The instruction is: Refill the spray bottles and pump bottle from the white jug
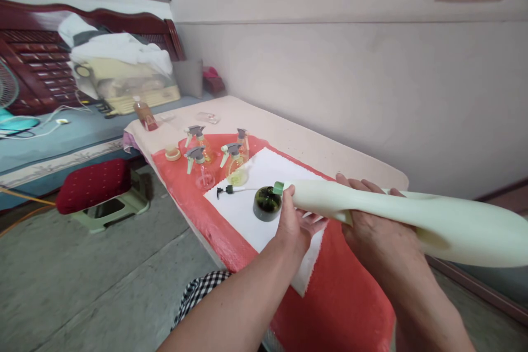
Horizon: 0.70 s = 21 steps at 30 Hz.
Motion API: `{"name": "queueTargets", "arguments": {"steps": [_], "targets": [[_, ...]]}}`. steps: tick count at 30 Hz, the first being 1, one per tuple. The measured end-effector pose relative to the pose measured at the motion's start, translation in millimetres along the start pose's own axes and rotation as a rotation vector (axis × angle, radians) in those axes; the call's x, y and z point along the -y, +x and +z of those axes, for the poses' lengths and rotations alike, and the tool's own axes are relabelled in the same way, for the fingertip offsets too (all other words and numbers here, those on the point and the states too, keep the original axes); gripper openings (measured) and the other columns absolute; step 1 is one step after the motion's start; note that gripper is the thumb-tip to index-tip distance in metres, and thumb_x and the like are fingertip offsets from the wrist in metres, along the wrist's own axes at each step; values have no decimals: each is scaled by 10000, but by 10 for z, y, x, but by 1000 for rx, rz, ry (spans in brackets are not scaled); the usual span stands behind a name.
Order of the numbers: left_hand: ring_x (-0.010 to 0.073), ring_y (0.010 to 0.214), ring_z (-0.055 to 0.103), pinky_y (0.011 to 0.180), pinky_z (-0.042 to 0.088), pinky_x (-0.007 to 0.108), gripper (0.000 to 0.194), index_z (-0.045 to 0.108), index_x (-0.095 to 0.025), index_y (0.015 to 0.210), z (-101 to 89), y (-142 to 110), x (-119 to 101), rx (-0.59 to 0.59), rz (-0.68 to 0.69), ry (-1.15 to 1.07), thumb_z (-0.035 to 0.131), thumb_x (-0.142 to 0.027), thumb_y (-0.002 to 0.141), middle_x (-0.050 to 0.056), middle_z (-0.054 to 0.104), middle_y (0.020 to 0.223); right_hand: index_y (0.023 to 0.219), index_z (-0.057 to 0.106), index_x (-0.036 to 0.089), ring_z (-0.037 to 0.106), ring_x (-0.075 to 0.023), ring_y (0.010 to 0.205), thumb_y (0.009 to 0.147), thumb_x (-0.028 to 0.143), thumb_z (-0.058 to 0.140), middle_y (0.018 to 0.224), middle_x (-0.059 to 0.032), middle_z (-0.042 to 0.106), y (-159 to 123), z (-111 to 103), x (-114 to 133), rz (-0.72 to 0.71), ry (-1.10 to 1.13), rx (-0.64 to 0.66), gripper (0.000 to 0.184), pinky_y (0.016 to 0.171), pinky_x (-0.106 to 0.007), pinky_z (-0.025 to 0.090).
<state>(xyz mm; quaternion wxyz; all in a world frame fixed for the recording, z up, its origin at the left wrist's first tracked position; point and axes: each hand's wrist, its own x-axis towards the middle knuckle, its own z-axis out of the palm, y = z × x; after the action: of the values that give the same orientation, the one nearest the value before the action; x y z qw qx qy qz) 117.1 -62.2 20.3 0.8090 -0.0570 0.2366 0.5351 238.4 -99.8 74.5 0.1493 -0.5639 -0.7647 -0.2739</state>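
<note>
Holding a big pale green jug (474, 225) almost flat on its side in the air over the red tablecloth (350, 286), with its green neck (279, 187) right by the open mouth of a round dark green bottle (263, 212) (hard to tell if touching). Gripping it round the neck end with the left hand (293, 226) and round the handle (371, 203) with the right hand (373, 231). Likely stiff and smooth, heavy if full, slippery if wet, and not easy to break. Best held by the handle, with a palm under the neck to stop any wobble. Dark and shiny inside that bottle, with no telling how full. Nearby: a black pump top (225, 191) on the white cloth (243, 220), four see-through spray bottles (236, 169), one with yellow low down, and farther off, a bottle of red-brown liquid (146, 115).
</note>
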Motion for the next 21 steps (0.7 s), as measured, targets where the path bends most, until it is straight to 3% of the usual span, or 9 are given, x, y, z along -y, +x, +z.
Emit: {"name": "queueTargets", "arguments": {"steps": [21], "targets": [[349,1107,588,846,559,470,530,604,-156,1122,8,1,-3,9,-5,-5,648,-529,748,154,591,1238,1439,364,145,503,-336,1232,899,98,390,1331,-164,555,22,-39,20,-13,16,-2,542,1066,-589,312]]}}
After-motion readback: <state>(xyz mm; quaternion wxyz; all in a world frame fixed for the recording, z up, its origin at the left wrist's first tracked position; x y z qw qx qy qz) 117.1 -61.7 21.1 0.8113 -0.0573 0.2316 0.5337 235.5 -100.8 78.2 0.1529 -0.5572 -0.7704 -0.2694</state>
